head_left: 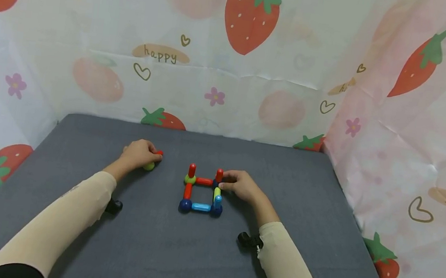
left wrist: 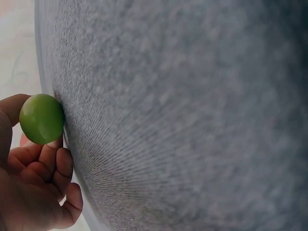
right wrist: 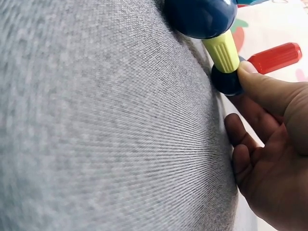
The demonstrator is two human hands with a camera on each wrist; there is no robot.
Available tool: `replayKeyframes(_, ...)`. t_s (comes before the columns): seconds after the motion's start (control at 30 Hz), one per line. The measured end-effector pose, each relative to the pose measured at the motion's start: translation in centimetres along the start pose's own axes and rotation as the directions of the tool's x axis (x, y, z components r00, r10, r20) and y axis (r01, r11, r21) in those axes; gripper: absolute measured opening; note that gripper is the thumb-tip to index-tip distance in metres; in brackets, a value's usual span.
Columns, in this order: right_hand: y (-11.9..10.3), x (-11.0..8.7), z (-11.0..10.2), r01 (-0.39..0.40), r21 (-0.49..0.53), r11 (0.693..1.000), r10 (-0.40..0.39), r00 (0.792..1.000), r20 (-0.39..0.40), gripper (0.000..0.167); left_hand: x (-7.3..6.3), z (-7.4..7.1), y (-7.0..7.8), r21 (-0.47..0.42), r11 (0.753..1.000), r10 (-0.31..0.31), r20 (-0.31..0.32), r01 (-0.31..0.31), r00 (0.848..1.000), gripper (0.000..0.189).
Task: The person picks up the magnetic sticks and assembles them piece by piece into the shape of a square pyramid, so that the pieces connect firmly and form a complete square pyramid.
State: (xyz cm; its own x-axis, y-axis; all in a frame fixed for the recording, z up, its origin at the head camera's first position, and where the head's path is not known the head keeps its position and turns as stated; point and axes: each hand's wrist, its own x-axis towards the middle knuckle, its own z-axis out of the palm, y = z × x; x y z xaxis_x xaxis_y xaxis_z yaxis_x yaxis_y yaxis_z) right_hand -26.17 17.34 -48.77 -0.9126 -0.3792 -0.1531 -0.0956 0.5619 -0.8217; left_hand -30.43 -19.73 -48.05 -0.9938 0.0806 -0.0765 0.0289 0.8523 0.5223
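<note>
A square of magnetic sticks and balls lies on the cloth: a green ball (head_left: 190, 179) at the far left, dark blue balls at the other corners, and red, light blue and yellow-green sticks between them. Two red sticks and one light blue stick (head_left: 218, 201) stand upright. My right hand (head_left: 243, 188) pinches the far-right dark blue ball (right wrist: 226, 83), its thumb by the yellow-green stick (right wrist: 222, 52). To the left of the square, my left hand (head_left: 138, 153) pinches a red stick (head_left: 159, 153), mostly hidden by the fingers, with a green ball (left wrist: 42, 119) beside it.
A dark grey cloth (head_left: 144, 249) covers the table. White and pink sheets printed with strawberries (head_left: 251, 18) hang behind it and at the sides. Each wrist carries a small black camera (head_left: 114, 206).
</note>
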Motion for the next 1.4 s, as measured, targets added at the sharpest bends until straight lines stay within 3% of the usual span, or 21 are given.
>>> replayKeyframes(0.2, -0.1, 0.0, 0.0, -0.004, 0.012, 1.0, 0.004, 1.0, -0.008, 0.034, 0.0, 0.1, -0.1, -0.006, 1.0, 0.011, -0.003, -0.011, 1.0, 0.035)
replayKeyframes(0.4, 0.0, 0.1, 0.1, -0.014, 0.009, 1.0, 0.014, 1.0, -0.015, 0.036, 0.2, 0.1, -0.2, 0.005, 0.999, 0.035, 0.035, -0.035, 0.999, 0.038)
replayKeyframes(0.77, -0.1, 0.1, 0.2, -0.015, 0.019, 1.0, 0.015, 1.0, -0.011, 0.035, -0.3, -0.2, 0.0, 0.068, 0.992, 0.097, 0.064, -0.102, 0.993, 0.034)
replayKeyframes(1.13, 0.0, 0.2, 0.1, -0.012, 0.016, 1.0, 0.012, 1.0, -0.007, 0.035, 0.2, 0.5, -1.4, -0.05, 0.994, 0.104, 0.033, -0.102, 0.994, 0.033)
replayKeyframes(1.4, 0.1, 0.3, 0.1, -0.007, 0.012, 1.0, 0.007, 1.0, 0.0, 0.034, 0.4, 0.5, -1.1, -0.152, 0.979, 0.129, -0.041, -0.134, 0.991, 0.033)
